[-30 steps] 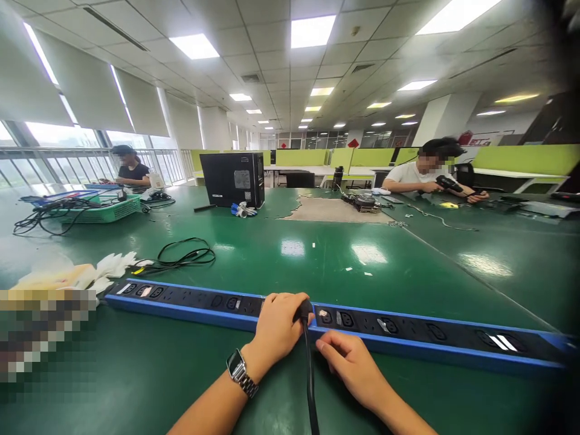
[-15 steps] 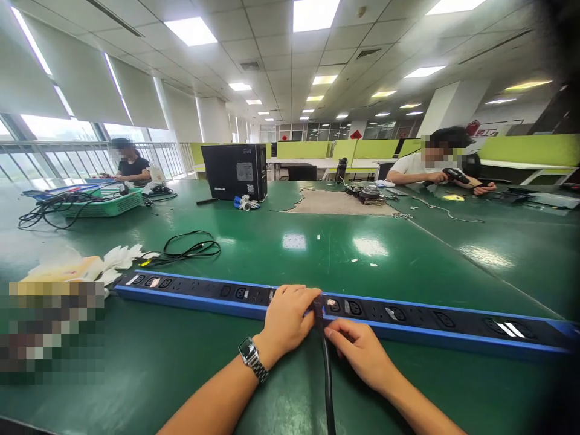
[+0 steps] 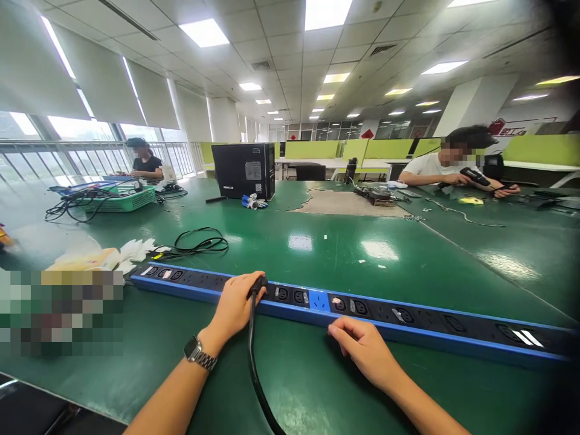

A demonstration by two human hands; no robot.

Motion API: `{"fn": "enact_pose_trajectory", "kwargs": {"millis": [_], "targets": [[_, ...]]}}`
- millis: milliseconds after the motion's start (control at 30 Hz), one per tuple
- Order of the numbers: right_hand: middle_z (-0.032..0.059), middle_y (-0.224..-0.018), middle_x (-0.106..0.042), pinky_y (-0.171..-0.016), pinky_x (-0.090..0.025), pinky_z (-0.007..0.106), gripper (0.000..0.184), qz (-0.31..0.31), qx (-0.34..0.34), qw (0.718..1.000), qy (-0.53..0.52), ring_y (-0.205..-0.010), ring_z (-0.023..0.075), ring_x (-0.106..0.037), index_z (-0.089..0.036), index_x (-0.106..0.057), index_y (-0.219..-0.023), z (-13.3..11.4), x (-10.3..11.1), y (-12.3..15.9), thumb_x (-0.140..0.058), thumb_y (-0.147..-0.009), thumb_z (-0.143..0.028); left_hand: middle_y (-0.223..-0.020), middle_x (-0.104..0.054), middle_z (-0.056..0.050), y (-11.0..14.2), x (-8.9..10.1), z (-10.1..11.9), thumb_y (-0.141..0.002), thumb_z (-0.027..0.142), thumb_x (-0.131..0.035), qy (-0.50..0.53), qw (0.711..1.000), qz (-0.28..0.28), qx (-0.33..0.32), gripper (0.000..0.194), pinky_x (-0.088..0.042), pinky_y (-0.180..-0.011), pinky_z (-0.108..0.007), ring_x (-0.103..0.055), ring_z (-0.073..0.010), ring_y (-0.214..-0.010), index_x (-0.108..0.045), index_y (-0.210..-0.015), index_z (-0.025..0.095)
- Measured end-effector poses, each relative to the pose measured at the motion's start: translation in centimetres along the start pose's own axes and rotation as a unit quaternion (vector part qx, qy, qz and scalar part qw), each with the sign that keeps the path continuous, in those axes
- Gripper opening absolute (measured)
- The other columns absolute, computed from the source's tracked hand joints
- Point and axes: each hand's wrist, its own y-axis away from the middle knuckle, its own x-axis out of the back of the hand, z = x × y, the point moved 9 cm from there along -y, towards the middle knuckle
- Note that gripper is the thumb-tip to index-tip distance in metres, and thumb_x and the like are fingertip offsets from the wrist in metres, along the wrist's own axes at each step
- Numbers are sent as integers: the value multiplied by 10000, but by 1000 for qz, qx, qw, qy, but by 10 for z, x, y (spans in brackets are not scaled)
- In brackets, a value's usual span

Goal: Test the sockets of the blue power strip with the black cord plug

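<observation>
Black plug (image 3: pixel 258 285), thick smooth cord (image 3: pixel 252 350): pinched by thumb and curled fingers of my left hand (image 3: pixel 233 307), against the long, blue-edged power strip (image 3: pixel 385 320). Moved leftward since earlier, baring one blue socket panel (image 3: pixel 319 301). My right hand (image 3: pixel 365 350): thumb and forefinger together, near the strip's front edge.

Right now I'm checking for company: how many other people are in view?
2: one person far left by the windows, another person at right in white. Partitions may hide others.
</observation>
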Motion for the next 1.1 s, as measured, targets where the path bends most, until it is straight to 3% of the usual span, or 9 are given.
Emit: {"fn": "enact_pose_trajectory", "kwargs": {"millis": [133, 200, 533, 700, 767, 900, 1000, 1100], "targets": [[-32, -541, -469, -553, -315, 258, 410, -3, -2, 1000, 5, -544, 126, -411, -197, -538, -648, 0, 1, 2, -453, -823, -558, -1155, -692, -61, -9, -11, 18, -937, 298, -492, -40, 991, -120, -43, 289, -459, -954, -393, -607, -227, -1086, -591, -1204, 245], [-30, -544, -475, -550, -316, 258, 407, -2, -1, 1000, 7, -545, 127, -416, -198, -541, -646, 1, 1, 3, -457, -824, -555, -1191, -681, -59, -11, -11, 20, -926, 284, -505, -49, 988, -138, -48, 308, -438, -990, -413, -575, -244, -1148, -590, -1220, 246], [-18, -537, -501, -531, -341, 261, 435, 16, 25, 999, 16, -527, 134, -435, -200, -585, -659, 4, 4, 2, -471, -835, -581, -1058, -715, -52, -6, -5, 15, -806, 338, -672, 1, 1000, -19, 4, 287, -446, -979, -421, -619, -238, -1047, -651, -1073, 235], [-19, -522, -511, -511, -346, 254, 437, 25, 37, 999, 10, -508, 129, -438, -198, -591, -656, 3, 5, 1, -484, -838, -580, -1120, -698, -62, -17, 4, 25, -916, 302, -541, 59, 997, 45, 38, 287, -505, -888, -295, -654, -161, -970, -585, -1180, 197], [-23, -507, -504, -498, -342, 250, 438, 26, 37, 999, -2, -493, 124, -431, -197, -585, -647, 2, 5, 1, -490, -832, -583, -1109, -703, -58, -24, -6, 38, -908, 306, -563, 70, 996, 47, 39, 289, -502, -891, -294, -651, -164, -976, -596, -1176, 203], [-31, -500, -487, -491, -337, 243, 444, 29, 38, 999, -16, -482, 115, -420, -194, -564, -635, 0, 6, 0, -484, -830, -585, -963, -743, -29, -33, -47, 72, -811, 320, -697, 64, 998, 0, 26, 254, -513, -839, -333, -672, -202, -896, -675, -1051, 240], [-34, -495, -484, -494, -340, 239, 440, 26, 40, 999, -16, -482, 113, -424, -195, -556, -633, -1, 4, 0, -476, -838, -575, -943, -748, -42, -36, -72, 91, -816, 342, -688, 42, 998, -34, 16, 258, -503, -839, -378, -677, -233, -893, -676, -1052, 238], [-30, -485, -487, -488, -340, 243, 435, 31, 53, 998, 1, -475, 118, -432, -201, -547, -612, -3, 4, 2, -463, -852, -553, -981, -741, -41, -34, -83, 101, -848, 365, -646, 24, 998, -62, -2, 251, -470, -900, -407, -663, -233, -954, -662, -1072, 251]]}}
